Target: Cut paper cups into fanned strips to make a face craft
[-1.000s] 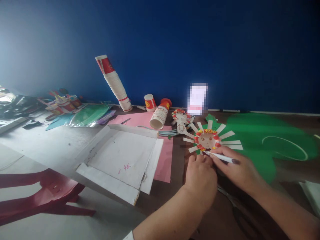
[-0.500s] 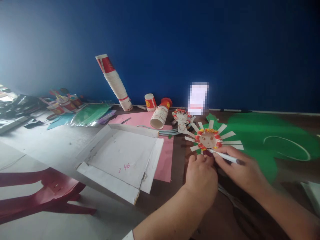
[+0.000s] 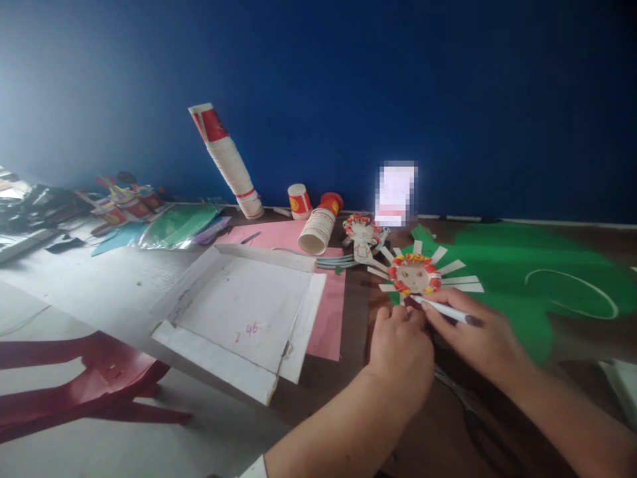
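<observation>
A cut-open paper cup [image 3: 415,275] lies with its white strips spread out like rays. Its round middle carries a drawn face, ringed with red and yellow curls. My left hand [image 3: 401,345] is closed at its lower edge, fingers bent and partly hiding that part. Between the fingers and thumb of my right hand [image 3: 480,335] is a white marker [image 3: 452,312] with a dark end. The marker's tip is at the lower part of the cutout, beside a dark red patch. A smaller cup figure [image 3: 362,240] with a drawn body lies just behind.
Green paper [image 3: 507,265] covers the right side. To the left are a shallow white box [image 3: 223,305], pink paper [image 3: 326,332], a tall leaning cup stack [image 3: 231,166] and stacked cups on their side [image 3: 318,229]. A lit phone [image 3: 395,192] stands against the blue wall. Scissors [image 3: 478,425] lie below my right hand.
The marker tip has shifted slightly down and left over the dark red patch. The cutout's lower part shows a little differently. My left hand has stayed nearly in place.
</observation>
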A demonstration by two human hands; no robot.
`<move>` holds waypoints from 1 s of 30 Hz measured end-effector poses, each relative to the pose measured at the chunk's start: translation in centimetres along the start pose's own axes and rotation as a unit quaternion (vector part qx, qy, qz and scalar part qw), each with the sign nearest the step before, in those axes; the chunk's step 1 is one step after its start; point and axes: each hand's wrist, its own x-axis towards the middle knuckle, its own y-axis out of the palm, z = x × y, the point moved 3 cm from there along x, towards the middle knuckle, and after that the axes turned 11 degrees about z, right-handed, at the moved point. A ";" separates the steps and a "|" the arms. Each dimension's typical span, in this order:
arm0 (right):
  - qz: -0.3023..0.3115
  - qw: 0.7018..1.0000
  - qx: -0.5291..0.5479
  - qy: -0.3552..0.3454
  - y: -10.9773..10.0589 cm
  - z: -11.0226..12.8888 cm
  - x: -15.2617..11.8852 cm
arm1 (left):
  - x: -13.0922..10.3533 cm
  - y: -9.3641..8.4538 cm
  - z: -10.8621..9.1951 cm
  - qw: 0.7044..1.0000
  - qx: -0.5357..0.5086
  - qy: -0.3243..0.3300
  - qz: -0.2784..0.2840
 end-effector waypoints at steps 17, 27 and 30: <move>0.023 0.999 0.028 0.032 0.2 0.3 0.3 | 0.1 0.1 0.0 1.000 0.002 -0.003 -0.016; 0.045 0.996 0.046 0.061 0.0 0.3 0.4 | 0.2 0.2 0.1 1.000 -0.005 -0.004 -0.017; 0.055 0.995 0.051 0.065 -0.2 0.5 0.5 | 0.2 0.3 0.1 1.000 -0.006 -0.004 -0.018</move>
